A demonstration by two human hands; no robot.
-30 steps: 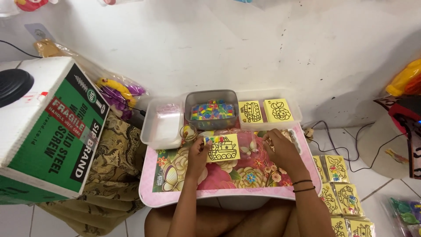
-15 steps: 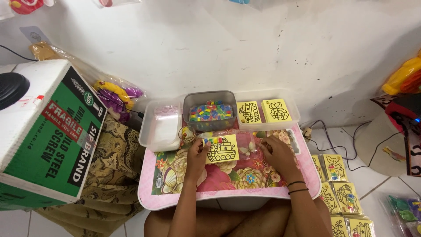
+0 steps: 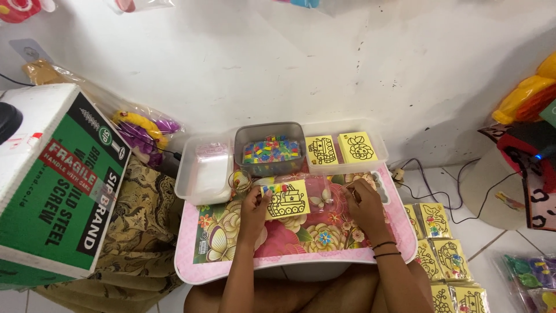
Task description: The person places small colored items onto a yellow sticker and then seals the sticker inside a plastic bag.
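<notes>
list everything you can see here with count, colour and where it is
yellow picture card with a line-drawn vehicle: 1, yellow and black, on the tray, held at its left edge
pink floral lap tray: 1, pink, over the person's lap
grey plastic tub of coloured pieces: 1, grey, behind the tray
clear plastic box of yellow cards: 1, clear, right of the tub, two cards showing
clear lidded container: 1, clear, left of the tub
green and white cardboard box: 1, far left
stack of yellow cards on the floor: several, right of the tray
left hand: on the card's left edge
right hand: on the tray, right of the card
</notes>
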